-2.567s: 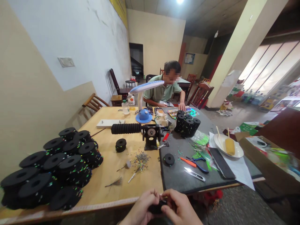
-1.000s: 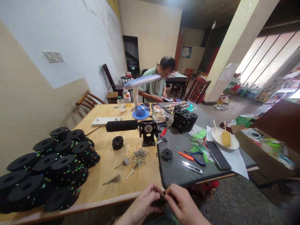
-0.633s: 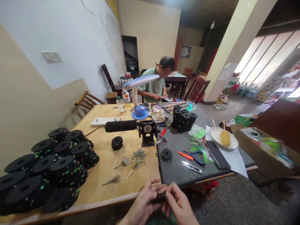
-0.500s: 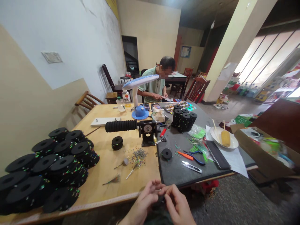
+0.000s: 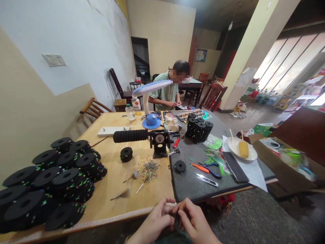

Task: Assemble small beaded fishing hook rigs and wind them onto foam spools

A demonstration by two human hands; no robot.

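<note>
My left hand [image 5: 159,218] and my right hand [image 5: 191,217] meet low in the view, just off the table's front edge. Both have their fingers bent inward around a small black piece [image 5: 177,222], which the fingers mostly cover; its kind cannot be made out. On the dark mat beyond them lie a black foam spool [image 5: 180,166], thread snips [image 5: 207,180], an orange-handled tool [image 5: 199,168] and blue-handled pliers [image 5: 214,170]. Small loose beads [image 5: 150,168] are heaped on the wooden part, close to a few thin wire-like bundles [image 5: 122,194].
Stacks of black foam spools [image 5: 67,178] fill the table's left side; more spools [image 5: 199,127] stand at the back right. A black hand-cranked winder [image 5: 159,139] and a blue lamp [image 5: 151,120] take the middle. A plate [image 5: 230,144] sits right. Across, a person [image 5: 165,91] works seated.
The view has shifted slightly. My hands stay together at the same spot, with the fingers moving a little around the black piece. Things on the table stay put.
</note>
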